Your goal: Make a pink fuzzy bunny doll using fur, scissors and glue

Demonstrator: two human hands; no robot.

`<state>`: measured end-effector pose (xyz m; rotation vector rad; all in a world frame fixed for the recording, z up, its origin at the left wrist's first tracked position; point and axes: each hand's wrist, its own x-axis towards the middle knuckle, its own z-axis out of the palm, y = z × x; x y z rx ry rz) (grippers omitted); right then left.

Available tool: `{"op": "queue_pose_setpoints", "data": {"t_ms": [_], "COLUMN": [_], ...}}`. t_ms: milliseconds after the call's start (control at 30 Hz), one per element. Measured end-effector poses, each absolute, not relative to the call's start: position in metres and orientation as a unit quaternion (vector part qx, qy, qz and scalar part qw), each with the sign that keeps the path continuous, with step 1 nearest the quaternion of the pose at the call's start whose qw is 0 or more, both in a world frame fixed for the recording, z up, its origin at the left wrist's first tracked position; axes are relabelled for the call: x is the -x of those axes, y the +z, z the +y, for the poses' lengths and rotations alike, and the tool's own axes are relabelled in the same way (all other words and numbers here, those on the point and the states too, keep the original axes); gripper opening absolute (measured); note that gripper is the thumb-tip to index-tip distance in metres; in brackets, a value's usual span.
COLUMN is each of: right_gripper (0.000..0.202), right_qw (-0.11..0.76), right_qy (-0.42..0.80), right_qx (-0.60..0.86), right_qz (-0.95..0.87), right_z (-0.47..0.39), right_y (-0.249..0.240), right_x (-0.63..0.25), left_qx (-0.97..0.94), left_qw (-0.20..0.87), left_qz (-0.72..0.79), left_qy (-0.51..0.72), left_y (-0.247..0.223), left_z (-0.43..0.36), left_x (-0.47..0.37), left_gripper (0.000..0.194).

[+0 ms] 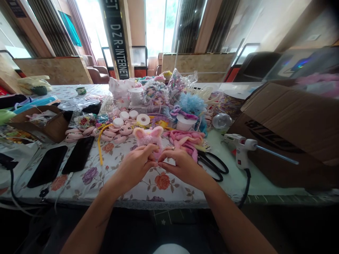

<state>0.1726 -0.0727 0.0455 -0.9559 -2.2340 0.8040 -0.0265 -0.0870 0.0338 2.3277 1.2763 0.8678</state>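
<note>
A fluffy pink toy [148, 135] with two upright ears, yellow and pink inside, faces me at the middle of the table. Its lower part is hidden behind my fingers. My left hand [141, 158] is closed at the toy's lower front, thumb and fingers pressed together. From the other side, my right hand [178, 160] pinches with thumb and index finger, a ring on one finger. The fingertips of both hands nearly meet; whatever lies between them is too small to make out.
Black scissors [215, 165] and pink fuzzy strips [186, 139] lie at the right, beside a glue gun [241, 148] and a cardboard box [286, 137]. Two phones [78, 155] lie left. Behind are several pink doll-face pieces [125, 130], ribbon spools [143, 120] and a yellow strip [100, 148].
</note>
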Motion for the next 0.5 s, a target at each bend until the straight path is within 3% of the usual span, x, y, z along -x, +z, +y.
{"op": "queue_pose_setpoints", "data": {"t_ms": [167, 267, 400, 500], "right_gripper": [0.014, 0.016, 0.022, 0.022], "right_qw": [0.279, 0.311, 0.459, 0.567], "right_qy": [0.322, 0.341, 0.448, 0.497], "right_qx": [0.361, 0.385, 0.412, 0.382], "right_qz": [-0.83, -0.8, -0.648, -0.534], "right_z": [-0.07, -0.065, -0.047, -0.028], "right_y": [0.044, 0.044, 0.048, 0.053], "right_x": [-0.172, -0.178, -0.182, -0.171], "left_qx": [-0.821, -0.79, -0.721, -0.751], "left_qw": [0.171, 0.078, -0.165, -0.238], "left_qz": [0.45, 0.477, 0.49, 0.438], "left_qy": [0.306, 0.377, 0.462, 0.432], "left_y": [0.038, 0.037, 0.029, 0.023], "left_z": [-0.09, -0.086, -0.069, -0.055], "left_x": [0.027, 0.033, 0.038, 0.03], "left_gripper": [0.025, 0.019, 0.013, 0.013]}}
